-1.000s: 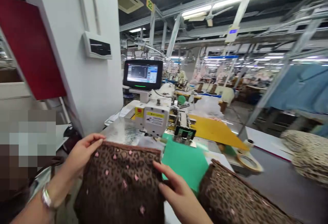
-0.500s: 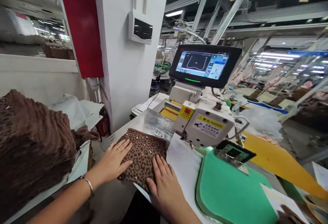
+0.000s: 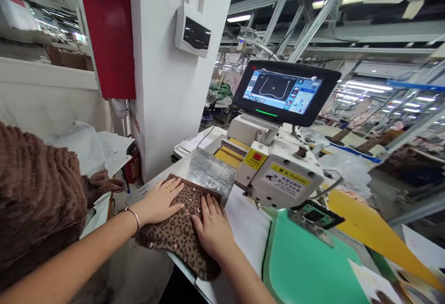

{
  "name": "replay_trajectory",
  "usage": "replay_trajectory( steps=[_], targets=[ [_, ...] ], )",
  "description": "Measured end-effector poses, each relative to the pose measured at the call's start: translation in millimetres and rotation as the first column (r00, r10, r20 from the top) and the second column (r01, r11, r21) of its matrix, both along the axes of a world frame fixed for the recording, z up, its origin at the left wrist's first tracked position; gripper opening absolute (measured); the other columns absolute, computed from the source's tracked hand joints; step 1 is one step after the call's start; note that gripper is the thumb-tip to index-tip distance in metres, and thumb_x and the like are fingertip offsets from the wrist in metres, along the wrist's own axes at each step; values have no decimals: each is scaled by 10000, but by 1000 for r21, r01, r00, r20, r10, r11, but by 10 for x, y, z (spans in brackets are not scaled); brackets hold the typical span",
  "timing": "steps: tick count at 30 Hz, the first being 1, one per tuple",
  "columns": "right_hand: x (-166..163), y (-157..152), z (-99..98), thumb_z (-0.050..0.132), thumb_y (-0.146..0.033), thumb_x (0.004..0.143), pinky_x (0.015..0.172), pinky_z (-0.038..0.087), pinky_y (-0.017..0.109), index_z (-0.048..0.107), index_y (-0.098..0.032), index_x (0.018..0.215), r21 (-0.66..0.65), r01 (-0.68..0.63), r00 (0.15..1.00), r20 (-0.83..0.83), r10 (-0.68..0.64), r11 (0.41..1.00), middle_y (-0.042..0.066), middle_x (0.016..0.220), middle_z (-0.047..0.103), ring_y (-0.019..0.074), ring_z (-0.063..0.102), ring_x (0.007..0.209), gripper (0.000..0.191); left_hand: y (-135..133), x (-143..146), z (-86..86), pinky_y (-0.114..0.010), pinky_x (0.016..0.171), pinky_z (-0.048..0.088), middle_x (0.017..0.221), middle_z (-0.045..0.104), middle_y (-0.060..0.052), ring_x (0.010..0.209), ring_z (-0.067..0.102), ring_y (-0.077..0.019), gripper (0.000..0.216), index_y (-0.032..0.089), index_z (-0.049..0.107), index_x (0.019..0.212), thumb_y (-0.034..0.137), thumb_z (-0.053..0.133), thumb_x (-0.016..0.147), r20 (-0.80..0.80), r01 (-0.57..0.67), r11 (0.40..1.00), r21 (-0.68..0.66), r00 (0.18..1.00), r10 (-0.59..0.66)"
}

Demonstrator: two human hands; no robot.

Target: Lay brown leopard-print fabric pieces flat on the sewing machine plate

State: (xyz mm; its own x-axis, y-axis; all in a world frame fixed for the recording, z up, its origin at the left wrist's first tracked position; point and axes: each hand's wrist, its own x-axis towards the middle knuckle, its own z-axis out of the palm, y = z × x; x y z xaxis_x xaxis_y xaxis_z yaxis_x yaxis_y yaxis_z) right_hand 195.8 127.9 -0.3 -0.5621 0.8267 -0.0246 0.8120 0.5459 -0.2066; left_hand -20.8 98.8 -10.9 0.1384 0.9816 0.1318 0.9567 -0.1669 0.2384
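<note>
Fingers [image 3: 210, 218] spread on leopard-print fabric [image 3: 175, 237] overhanging table edge [image 3: 175, 263]

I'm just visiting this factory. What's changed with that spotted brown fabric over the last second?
The leopard-print fabric was held up in both hands; now it lies on the white table top, drawn toward the person and past the table's edge. The left hand and right hand press it flat. The sewing machine stayed where it was.
</note>
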Motion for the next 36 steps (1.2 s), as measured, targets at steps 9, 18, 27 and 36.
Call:
replay_trajectory(
  steps=[9, 18, 27, 36],
  targets=[
    [-26, 2, -47, 317, -543, 972, 1196, 196, 468, 324, -91, 1503, 23, -10, 998, -66, 11, 1000, 155, 1574, 253, 314, 239, 1456, 697, -18, -110, -78, -505, 1204, 210, 1552, 297, -105, 1444, 285, -303, 744, 212, 385, 1468, 675, 404, 887, 13, 19, 999, 28, 1000, -20],
    [-90, -44, 75, 325, -497, 981, 1201, 170, 453, 281, -100, 1519, 65, -60, 987, -144, 69, 996, 122, 1591, 212, 290, 192, 1473, 670, -256, -182, 40, -544, 1192, 203, 1573, 265, -141, 1460, 250, -289, 656, 145, 296, 1505, 525, 263, 971, -9, -188, 977, 104, 982, 190],
    [-236, 86, -141, 301, -517, 978, 1185, 201, 475, 332, -67, 1493, 52, -46, 992, -117, 52, 998, 135, 1571, 273, 307, 250, 1449, 684, -3, -125, 12, -470, 1210, 201, 1557, 304, -109, 1454, 269, -272, 668, 214, 366, 1480, 583, 398, 925, -55, 9, 1000, -13, 998, -10],
    [-156, -61, -93, 306, -552, 975, 1184, 193, 499, 339, -141, 1500, 103, -132, 974, -170, 148, 986, 104, 1582, 252, 286, 232, 1458, 668, -271, -45, -27, -526, 1199, 220, 1566, 297, -84, 1453, 272, -273, 639, 209, 362, 1480, 564, 355, 949, -11, -19, 998, 62, 1000, 20]
  ],
)
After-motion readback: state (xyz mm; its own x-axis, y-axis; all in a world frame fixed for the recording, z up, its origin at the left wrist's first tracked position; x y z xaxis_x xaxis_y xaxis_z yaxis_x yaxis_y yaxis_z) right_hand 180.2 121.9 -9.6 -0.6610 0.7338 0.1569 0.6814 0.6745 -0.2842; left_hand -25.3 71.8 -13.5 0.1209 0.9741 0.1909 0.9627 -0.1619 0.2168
